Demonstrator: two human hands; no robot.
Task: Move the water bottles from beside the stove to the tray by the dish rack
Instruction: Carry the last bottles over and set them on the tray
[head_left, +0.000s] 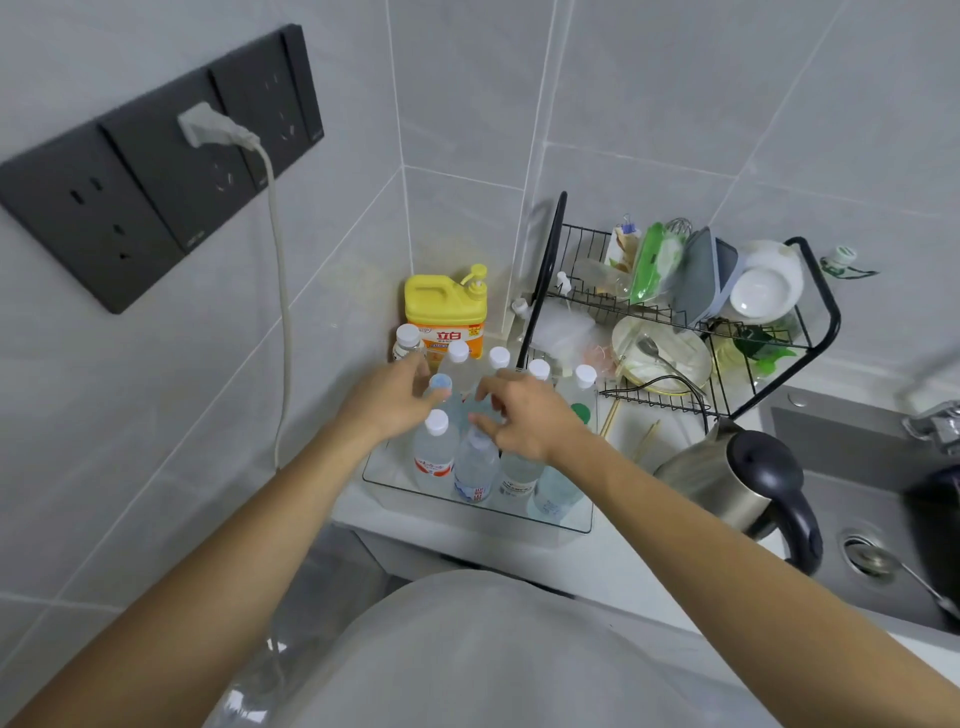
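Clear plastic water bottles with white and pale blue caps stand upright, packed close together, inside a transparent tray that sits on the white desk just left of the black wire dish rack. About nine bottles are in the tray; most look full, so each is likely fairly heavy for its size, with thin walls that would give under a hard squeeze and a smooth, possibly slippery surface. The firmest place to hold one is probably the neck just below the cap, or around the labelled middle with a light grip.

Both bare hands hover over the bottles in the middle of the tray. The left hand has its fingers curled loosely about a blue-capped bottle, touching or nearly touching it. The right hand has its fingers bent and spread around another bottle top; whether either hand truly grips cannot be told.

Behind the tray, in the tiled corner, stands a yellow dish soap jug with a pump. Right of the tray, in front of the dish rack, is a steel electric kettle, and beyond it the sink. No stove is in view.
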